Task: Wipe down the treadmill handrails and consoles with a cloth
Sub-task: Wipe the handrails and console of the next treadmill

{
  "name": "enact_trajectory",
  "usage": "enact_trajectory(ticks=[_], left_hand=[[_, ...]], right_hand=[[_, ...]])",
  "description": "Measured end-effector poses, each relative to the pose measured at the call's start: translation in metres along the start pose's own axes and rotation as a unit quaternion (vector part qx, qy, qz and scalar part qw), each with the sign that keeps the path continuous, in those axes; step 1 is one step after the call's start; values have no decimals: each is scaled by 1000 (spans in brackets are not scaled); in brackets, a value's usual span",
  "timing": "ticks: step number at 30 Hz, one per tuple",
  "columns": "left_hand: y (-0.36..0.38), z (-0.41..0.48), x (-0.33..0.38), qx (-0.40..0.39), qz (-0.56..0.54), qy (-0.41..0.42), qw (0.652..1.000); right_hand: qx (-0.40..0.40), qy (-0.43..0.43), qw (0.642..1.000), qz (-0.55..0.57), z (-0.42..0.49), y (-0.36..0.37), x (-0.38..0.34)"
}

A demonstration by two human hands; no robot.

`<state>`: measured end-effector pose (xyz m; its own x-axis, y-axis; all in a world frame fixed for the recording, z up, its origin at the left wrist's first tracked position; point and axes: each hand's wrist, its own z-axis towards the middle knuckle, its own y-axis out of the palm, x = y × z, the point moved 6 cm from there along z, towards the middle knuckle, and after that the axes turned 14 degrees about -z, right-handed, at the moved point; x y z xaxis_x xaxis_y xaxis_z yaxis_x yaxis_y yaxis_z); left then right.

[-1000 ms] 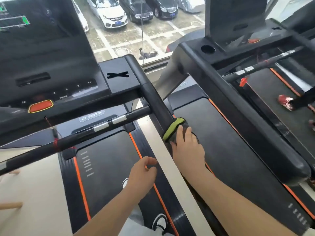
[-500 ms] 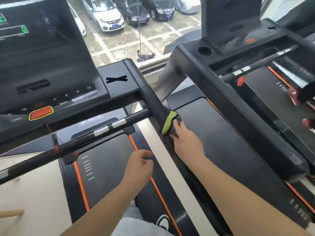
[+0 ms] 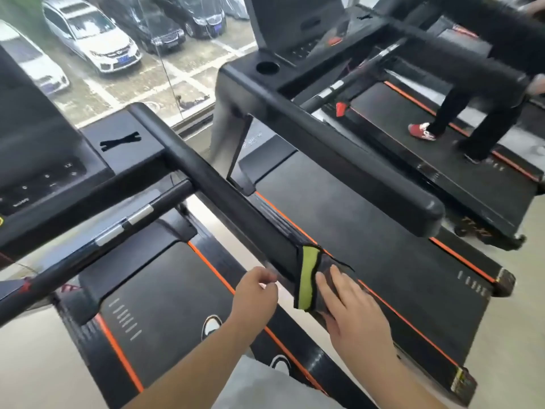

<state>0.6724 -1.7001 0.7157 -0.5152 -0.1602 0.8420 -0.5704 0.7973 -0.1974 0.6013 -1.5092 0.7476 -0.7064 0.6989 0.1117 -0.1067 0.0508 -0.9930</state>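
From the head camera, the right hand (image 3: 354, 314) lies on the grey cloth with the yellow-green edge (image 3: 309, 278), which is draped over the near end of the treadmill's right handrail (image 3: 230, 199). Its fingers are straight and slightly apart, pressing the cloth down rather than wrapping round it. The left hand (image 3: 253, 293) hangs just beside the inner face of the same rail, with its fingers loosely curled and holding nothing.

The cloth is only pinned by flat fingers, close to the rail's end. A stroke that runs off the end would likely drop it onto the running belt (image 3: 165, 290) or into the gap beside the neighbouring treadmill's deck (image 3: 368, 249). The console (image 3: 44, 160) has not yet been reached. Pressing hard on its keys while wiping could start the belt, which is a hazard if the person stands on it. On the far treadmill, another person's red shoe (image 3: 420, 130) is on a belt, so a stray cloth there would matter too.

The console shows the number "12" (image 3: 68, 165). The other key marks and a short word to its left are too blurred to read. A black tape X (image 3: 119, 141) sits on the console's side tray. The logo on the grey upright (image 3: 253, 137) and the blue plate on the white car (image 3: 94, 33) are illegible.
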Motion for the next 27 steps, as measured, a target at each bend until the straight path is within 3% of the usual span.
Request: enact_trajectory(ticks=[4, 9, 14, 21, 27], left_hand=[[-25, -4, -3, 19, -35, -19, 999], [-57, -1, -4, 60, -65, -41, 995], [-70, 5, 10, 88, -84, -22, 992], [-64, 0, 20, 90, -92, 8, 992], [-53, -9, 4, 82, -112, 3, 990]], right_hand=[[16, 0, 999, -40, 12, 1, -9], [-4, 4, 998, -65, 103, -5, -56], [-34, 29, 999, -16, 166, -13, -85], [-9, -45, 999, -10, 96, -11, -49], [-17, -139, 986, -91, 47, -5, -40]])
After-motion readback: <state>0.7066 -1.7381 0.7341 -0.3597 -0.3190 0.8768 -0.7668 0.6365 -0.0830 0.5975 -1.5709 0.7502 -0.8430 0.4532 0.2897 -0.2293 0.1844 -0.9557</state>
